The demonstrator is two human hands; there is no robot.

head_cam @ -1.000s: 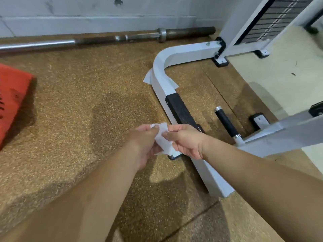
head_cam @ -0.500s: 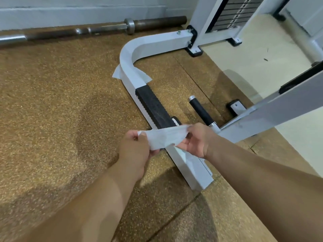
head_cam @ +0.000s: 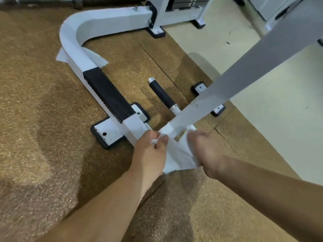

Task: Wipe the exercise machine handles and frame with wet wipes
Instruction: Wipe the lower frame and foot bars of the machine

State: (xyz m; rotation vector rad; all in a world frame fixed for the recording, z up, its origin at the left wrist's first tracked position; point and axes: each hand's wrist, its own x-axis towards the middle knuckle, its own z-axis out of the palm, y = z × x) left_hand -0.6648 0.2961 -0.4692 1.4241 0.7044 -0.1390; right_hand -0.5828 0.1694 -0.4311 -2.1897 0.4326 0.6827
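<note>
Head view, looking down. Item: white wet wipe [head_cam: 178, 158], a thin sheet spread between two hands at lower centre. Its upper edge lies against the low end of the slanted grey-white bar [head_cam: 244, 70], where that bar meets the white curved steel frame [head_cam: 75, 48]. Left hand [head_cam: 150, 154]: thumb and forefinger closed together on the wipe's upper left corner, the other fingers curled under. Right hand [head_cam: 207, 151]: fingers bent and gripping the wipe's right edge; blur hides the fingertips. Frame: a floor rail running up and left from the hands, then bending right toward the upright at the top of view. Black ribbed tread pad [head_cam: 108, 95]: wrapped over the straight part of the rail. White foot plate with black rubber rim [head_cam: 104, 132]: flat on the floor, just left of the rail, near the left hand. Black foam-covered handle with chrome end caps [head_cam: 161, 93]: right of the tread pad, jutting from the slanted bar, apart from both hands. Second white sheet [head_cam: 97, 57]: under the frame's bend, edges showing on both sides. Brown speckled rubber mat [head_cam: 35, 102]: beneath all of these. Cream smooth floor [head_cam: 271, 128]: to the right. Dark steel barbell [head_cam: 108, 1]: along the top edge, partly cut off.
</note>
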